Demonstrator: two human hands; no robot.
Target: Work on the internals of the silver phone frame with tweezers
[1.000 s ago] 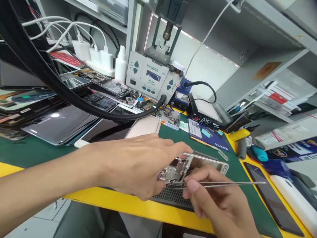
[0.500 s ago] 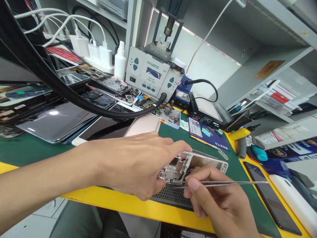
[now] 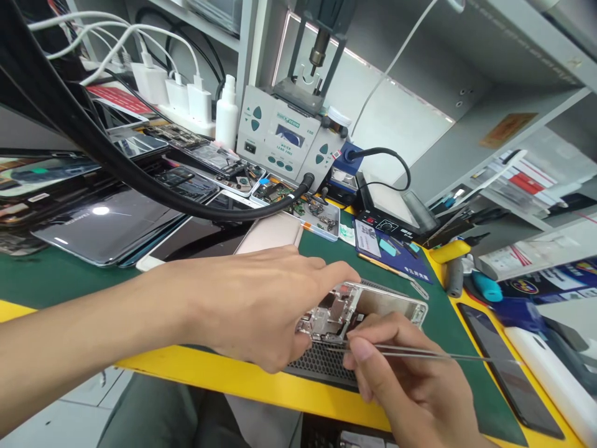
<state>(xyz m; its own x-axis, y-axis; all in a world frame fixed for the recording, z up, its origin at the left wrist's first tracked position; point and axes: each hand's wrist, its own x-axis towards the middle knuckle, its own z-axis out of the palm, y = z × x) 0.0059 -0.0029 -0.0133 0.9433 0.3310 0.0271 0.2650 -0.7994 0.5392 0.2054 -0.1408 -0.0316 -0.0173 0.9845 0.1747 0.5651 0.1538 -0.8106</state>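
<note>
The left hand [image 3: 261, 305] lies over the near end of an open phone frame [image 3: 368, 308] and pinches it at the sides, thumb below and fingers on top. That grip looks meant to keep the frame from sliding while it is poked at. The right hand [image 3: 410, 379] is closed around thin metal tweezers [image 3: 420, 353], held like a pen between thumb and first finger. The tips point left, into the shiny metal parts at the near end of the frame; the long back end sticks out to the right. I cannot tell if the tips hold anything.

The frame rests on a dark mesh pad [image 3: 321, 364] at the front edge of the desk [image 3: 56, 277], on the green mat just behind the yellow strip. The pad probably keeps it from slipping.

Further out, a thick black hose [image 3: 140, 186] sweeps across from the left to a grey machine with a small screen [image 3: 284, 140]. It hangs above the work, not in the hands' way. Flat phones and glass backs [image 3: 107, 227] are piled at the left. A clear tray of small parts [image 3: 317, 218] sits behind. A dark phone [image 3: 508, 373] lies to the right, near the tweezers' back end. White chargers [image 3: 177, 96] are plugged in at the back.
</note>
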